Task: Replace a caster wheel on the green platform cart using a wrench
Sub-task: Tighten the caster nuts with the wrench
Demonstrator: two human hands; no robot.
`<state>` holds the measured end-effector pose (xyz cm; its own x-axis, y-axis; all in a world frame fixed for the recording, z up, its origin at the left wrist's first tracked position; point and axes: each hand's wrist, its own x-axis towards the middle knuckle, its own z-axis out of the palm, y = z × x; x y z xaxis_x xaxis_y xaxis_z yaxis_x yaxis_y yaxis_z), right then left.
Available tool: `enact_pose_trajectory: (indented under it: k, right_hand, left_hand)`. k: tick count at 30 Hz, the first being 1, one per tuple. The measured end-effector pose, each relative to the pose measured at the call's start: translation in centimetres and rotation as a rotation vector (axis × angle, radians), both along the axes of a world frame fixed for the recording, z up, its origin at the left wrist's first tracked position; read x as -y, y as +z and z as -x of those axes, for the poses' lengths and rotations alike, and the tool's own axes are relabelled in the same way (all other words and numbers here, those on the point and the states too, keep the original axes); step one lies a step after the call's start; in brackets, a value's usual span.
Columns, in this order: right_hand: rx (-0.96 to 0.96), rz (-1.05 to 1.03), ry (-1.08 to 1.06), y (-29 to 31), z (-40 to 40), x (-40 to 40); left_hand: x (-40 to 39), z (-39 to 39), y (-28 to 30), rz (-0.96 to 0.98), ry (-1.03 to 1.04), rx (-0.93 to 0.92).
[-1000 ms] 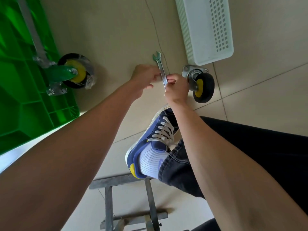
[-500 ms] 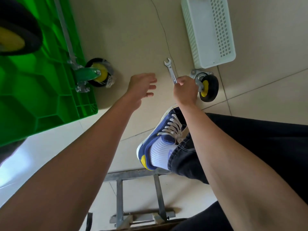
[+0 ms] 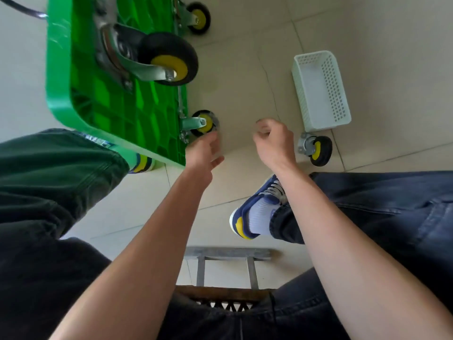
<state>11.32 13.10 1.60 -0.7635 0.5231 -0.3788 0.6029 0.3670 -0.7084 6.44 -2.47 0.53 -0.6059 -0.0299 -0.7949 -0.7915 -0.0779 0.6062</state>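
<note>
green platform cart (image 3: pixel 81 99) is seen tipped, underside exposed, casters mounted | white basket (image 3: pixel 321 90) is set on floor | loose caster wheel (image 3: pixel 317 150) lies just beside basket | left hand (image 3: pixel 203 149) is held relaxed, empty | right hand (image 3: pixel 274 139) is curled; wrench cannot be made out, blurred
</note>
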Motion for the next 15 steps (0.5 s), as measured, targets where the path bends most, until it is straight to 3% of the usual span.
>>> enact_pose_trajectory:
  k: [4, 10, 15]
  right_hand:
    - [-0.134, -0.009, 0.092, 5.0, 0.2, 3.8]
    - [-0.364, -0.062, 0.171, 12.1, 0.6, 9.0]
    - [-0.546, -0.102, 0.312, 15.6, 0.9, 13.1]
  left_hand:
    - [2.5, -1.2, 2.3, -0.061, 0.167, -0.007]
    - [5.1, -2.9, 4.6, -0.292, 0.243, -0.022]
    - [6.9, -3.2, 6.1, -0.467, 0.485, 0.021]
